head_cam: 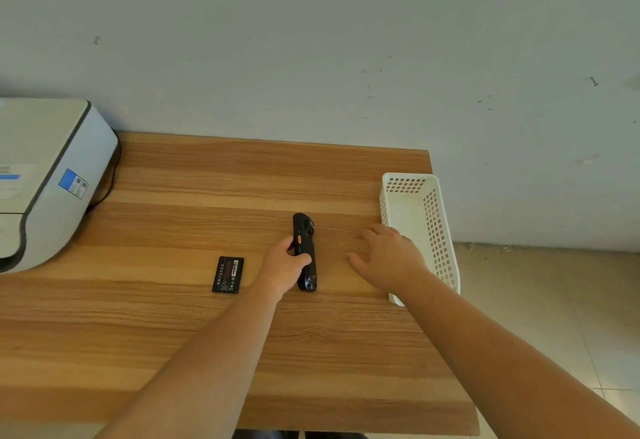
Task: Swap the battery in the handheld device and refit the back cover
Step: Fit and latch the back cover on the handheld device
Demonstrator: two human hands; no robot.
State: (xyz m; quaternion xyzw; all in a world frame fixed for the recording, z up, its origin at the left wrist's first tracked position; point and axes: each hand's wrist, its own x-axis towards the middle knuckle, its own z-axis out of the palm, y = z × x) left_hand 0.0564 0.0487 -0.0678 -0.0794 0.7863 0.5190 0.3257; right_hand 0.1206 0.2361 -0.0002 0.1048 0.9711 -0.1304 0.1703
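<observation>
A black handheld device (304, 241) with an orange side button stands on its long edge in the middle of the wooden table (207, 334). My left hand (285, 265) grips the device around its lower half. My right hand (388, 255) hovers flat just to the right of the device, fingers apart and holding nothing. A black battery (228, 274) with a printed label lies flat on the table to the left of my left hand.
A white perforated plastic basket (440, 227) stands at the table's right edge, behind my right hand. A grey-white printer (45, 175) fills the table's back left corner. The wall runs along the back edge; tiled floor lies to the right.
</observation>
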